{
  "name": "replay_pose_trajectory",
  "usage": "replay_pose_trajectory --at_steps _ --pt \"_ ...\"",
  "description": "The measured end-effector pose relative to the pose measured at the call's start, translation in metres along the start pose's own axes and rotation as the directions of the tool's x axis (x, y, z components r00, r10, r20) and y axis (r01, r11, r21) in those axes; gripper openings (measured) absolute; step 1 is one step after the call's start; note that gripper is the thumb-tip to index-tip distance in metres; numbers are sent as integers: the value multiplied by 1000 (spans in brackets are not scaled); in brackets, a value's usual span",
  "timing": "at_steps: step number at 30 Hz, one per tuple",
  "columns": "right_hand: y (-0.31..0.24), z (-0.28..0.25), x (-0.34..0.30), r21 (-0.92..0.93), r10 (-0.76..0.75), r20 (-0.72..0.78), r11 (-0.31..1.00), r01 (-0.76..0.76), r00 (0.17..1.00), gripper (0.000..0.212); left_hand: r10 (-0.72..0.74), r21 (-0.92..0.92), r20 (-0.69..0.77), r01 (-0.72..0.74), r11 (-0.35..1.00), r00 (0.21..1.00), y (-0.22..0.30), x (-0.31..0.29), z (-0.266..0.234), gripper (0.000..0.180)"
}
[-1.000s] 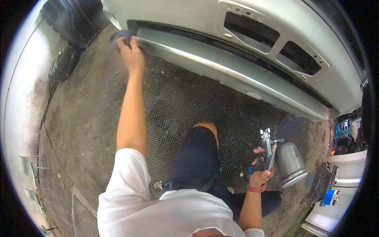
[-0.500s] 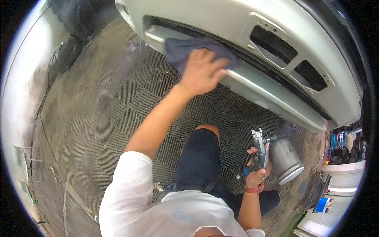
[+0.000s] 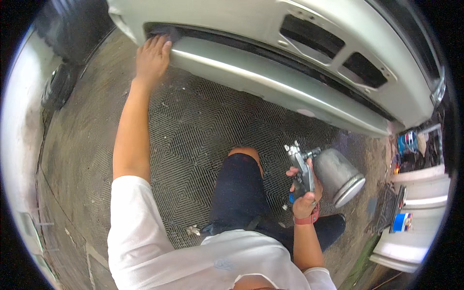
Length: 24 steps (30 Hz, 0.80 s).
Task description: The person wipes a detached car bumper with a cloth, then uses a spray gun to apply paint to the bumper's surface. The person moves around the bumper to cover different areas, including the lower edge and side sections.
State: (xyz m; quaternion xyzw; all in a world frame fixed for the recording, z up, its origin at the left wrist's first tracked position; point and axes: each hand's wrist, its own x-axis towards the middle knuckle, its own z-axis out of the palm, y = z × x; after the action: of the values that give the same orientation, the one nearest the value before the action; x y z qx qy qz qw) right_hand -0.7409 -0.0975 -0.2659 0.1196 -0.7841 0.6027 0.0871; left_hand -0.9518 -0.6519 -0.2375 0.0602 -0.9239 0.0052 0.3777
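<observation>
A silver-grey car bumper (image 3: 270, 72) spans the top of the view, with a dark groove along it. My left hand (image 3: 152, 58) presses a dark blue cloth (image 3: 166, 35) flat against the bumper's left end, fingers spread over it. My right hand (image 3: 304, 193) is shut on the grip of a metal spray gun (image 3: 302, 166) with a round silver cup (image 3: 338, 176), held low beside my bent knee (image 3: 244, 157), apart from the bumper. A red band sits on that wrist.
A dark metal grate floor (image 3: 193, 130) lies under me. A tyre (image 3: 58, 87) leans at the left by a pale wall. White body panels (image 3: 415, 227) and small tins (image 3: 408, 142) stand at the right.
My left hand has swept the cloth from the bumper's middle back toward its left end. The right hand and spray gun have stayed in place.
</observation>
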Motion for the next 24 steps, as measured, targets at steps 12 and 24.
replay_pose_trajectory --at_steps 12,24 --pt "-45 -31 66 116 7 -145 993 10 989 72 354 -312 -43 -349 884 934 225 -40 -28 45" --pt "-8 -117 57 251 86 -497 967 49 863 58 628 -559 5 -519 647 778 455 -24 -42 50"
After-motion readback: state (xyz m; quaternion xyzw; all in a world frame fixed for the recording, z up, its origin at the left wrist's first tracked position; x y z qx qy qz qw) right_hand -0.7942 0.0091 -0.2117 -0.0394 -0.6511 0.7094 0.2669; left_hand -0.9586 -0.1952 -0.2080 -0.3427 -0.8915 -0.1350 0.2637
